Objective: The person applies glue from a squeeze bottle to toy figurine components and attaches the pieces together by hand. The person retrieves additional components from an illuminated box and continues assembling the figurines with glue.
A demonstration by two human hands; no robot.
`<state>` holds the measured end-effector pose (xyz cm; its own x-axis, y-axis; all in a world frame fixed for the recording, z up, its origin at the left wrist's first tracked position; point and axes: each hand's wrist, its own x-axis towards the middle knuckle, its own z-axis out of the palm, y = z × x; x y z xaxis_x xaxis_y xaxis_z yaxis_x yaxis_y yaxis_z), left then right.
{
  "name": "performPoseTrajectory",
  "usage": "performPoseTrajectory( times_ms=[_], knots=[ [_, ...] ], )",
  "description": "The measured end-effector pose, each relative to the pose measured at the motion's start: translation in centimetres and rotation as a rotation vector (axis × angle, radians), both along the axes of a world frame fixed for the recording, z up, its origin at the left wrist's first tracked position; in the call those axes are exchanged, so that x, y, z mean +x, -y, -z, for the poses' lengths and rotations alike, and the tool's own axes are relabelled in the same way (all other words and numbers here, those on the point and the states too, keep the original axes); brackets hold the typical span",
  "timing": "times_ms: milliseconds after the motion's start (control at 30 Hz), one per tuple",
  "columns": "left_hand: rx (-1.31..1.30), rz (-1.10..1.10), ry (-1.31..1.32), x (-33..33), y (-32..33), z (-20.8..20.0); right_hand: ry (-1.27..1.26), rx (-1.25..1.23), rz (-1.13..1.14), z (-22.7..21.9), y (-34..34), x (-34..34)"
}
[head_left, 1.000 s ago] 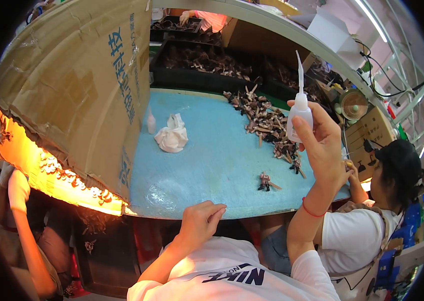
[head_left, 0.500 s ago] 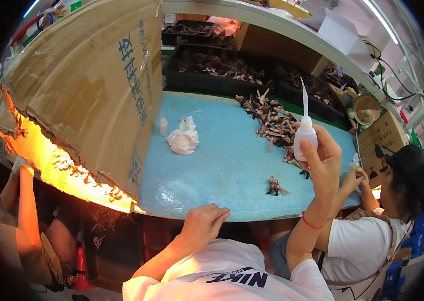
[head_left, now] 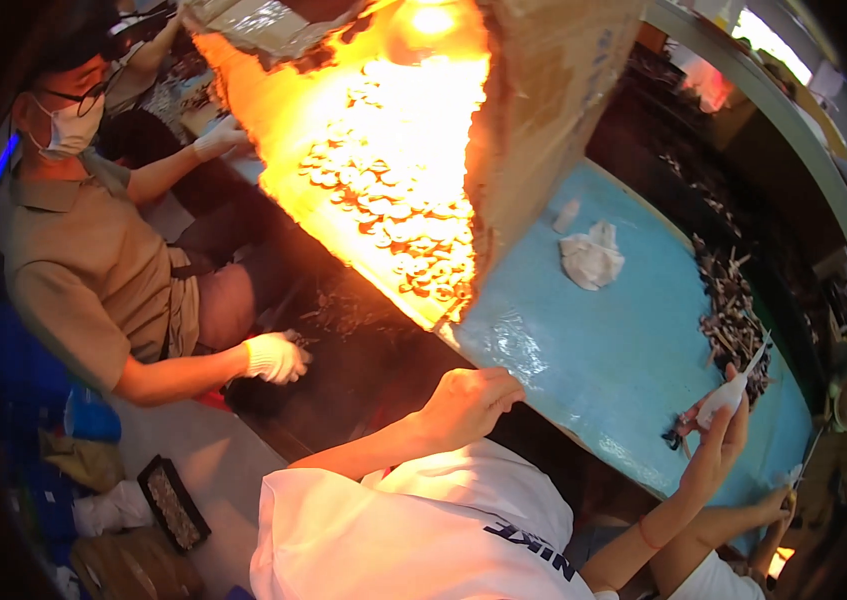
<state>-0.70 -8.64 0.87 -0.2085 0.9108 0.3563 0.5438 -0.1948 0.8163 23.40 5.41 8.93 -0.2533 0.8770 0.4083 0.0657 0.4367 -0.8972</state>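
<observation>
Where cardboard [head_left: 533, 130] ends, blue worktable [head_left: 603, 350].

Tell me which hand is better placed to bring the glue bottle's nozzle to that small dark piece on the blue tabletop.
Right hand: it holds the white squeeze bottle just beside the small dark piece. The left hand rests at the table's near edge, empty.

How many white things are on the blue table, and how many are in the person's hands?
White crumpled cloth on the light blue table: 1
Small white piece beside that cloth: 1
White squeeze bottle with a long thin nozzle in the right hand: 1
Left hand, resting on the table edge: 0
Total: 3
</observation>
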Motion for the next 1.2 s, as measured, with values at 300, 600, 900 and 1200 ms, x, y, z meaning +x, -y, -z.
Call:
performPoseTrajectory(
  times_ms=[300,600,900,1200],
  knots=[
    [0.114,-0.466,-0.21,-8.8,1.4,-1.3,0.008,-0.207,-0.011,2.6,1.7,-0.3],
    [0.163,-0.599,-0.289,-13.6,-0.7,-2.7,-0.163,-0.299,-0.064,4.2,2.7,-1.9],
    [0.144,-0.616,-0.323,-18.9,-7.5,-1.5,-0.167,-0.305,-0.056,5.5,2.4,-2.8],
    [0.067,-0.443,-0.501,-22.8,-13.6,-1.8,-0.165,-0.319,-0.025,5.8,2.3,-2.7]
  ],
)
